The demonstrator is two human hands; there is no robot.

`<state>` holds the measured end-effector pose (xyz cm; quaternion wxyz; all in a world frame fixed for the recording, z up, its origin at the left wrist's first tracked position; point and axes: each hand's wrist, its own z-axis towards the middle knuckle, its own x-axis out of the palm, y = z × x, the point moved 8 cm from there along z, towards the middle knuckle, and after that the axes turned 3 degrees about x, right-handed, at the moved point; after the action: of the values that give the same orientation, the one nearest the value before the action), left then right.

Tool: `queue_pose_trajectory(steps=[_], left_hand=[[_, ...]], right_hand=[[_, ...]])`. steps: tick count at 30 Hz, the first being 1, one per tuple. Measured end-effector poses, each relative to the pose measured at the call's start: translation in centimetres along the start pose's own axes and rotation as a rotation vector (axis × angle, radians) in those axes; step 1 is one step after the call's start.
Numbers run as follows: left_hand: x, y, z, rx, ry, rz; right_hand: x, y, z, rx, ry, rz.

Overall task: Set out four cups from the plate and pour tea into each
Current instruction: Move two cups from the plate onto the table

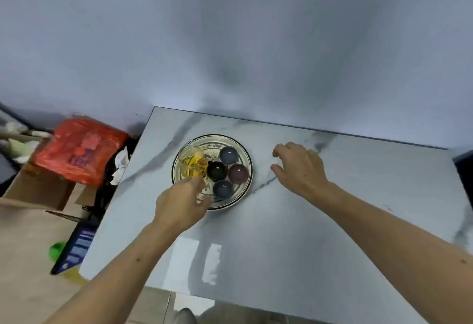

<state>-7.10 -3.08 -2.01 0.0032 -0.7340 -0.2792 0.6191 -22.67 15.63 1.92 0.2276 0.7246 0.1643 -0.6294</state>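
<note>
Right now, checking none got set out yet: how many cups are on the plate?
4, all on the plate: blue cup far, dark cup centre, purple cup right, blue-grey cup near. None seems hidden.

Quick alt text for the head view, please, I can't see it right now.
The left hand grips a glass pitcher of yellow tea on a plate that holds four small cups. The right hand hovers open over the marble table beside the plate.

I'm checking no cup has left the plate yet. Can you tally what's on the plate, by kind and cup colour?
Blue cups: 2
Dark cup: 1
Purple cup: 1
Glass pitcher of tea: 1
Total on the plate: 5
</note>
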Motion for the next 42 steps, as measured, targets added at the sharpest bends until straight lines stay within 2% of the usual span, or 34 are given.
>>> queue_pose_trajectory(steps=[4,8,13,18,23,36,42], left_hand=[[6.1,0.5,2.4,-0.12,0.014,-0.023],[10.8,1.7,4.9,-0.211,-0.004,-0.012],[13.6,2.8,6.6,-0.301,-0.03,0.028],[14.8,3.1,7.0,-0.357,-0.074,-0.036],[14.9,3.3,7.0,-0.373,-0.148,-0.07],[13.6,3.0,6.6,-0.325,-0.185,-0.076],[11.2,-0.8,7.1,-0.167,-0.218,-0.05]], right_hand=[[5.7,0.3,2.6,-0.099,0.048,-0.023],[10.9,1.0,4.9,-0.165,0.1,0.062],[15.5,2.0,6.6,-0.21,0.161,0.132],[17.9,2.4,7.5,-0.208,0.171,0.155],[18.6,2.8,8.1,-0.194,0.111,0.172],[17.4,2.3,8.2,-0.211,0.053,0.181],[13.3,-1.9,7.1,-0.167,-0.028,0.219]])
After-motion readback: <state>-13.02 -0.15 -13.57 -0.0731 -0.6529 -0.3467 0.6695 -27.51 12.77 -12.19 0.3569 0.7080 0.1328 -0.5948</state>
